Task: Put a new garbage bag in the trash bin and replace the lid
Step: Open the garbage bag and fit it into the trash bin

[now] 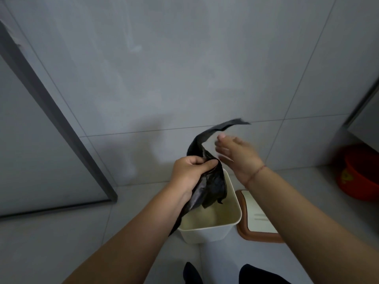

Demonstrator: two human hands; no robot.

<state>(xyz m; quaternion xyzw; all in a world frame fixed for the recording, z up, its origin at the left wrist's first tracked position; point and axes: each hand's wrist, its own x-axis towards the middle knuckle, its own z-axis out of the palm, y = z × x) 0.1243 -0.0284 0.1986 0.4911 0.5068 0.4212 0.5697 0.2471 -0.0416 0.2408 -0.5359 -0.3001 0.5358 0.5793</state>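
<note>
A crumpled black garbage bag [213, 183] hangs above the cream trash bin [213, 230], which stands open on the floor with no liner inside. My left hand [190, 173] is shut on the bag's middle. One end of the bag streams up and to the right, blurred. My right hand [238, 154] hovers just right of the bag, fingers spread and blurred, holding nothing. The bin's lid [256, 218], cream with a brown rim, lies flat on the floor right of the bin, partly hidden by my right forearm.
A grey tiled wall rises right behind the bin. A dark-framed door or panel [51, 124] stands at the left. A red basin [361, 177] sits on the floor at far right. My dark shoes [192, 273] show at the bottom edge.
</note>
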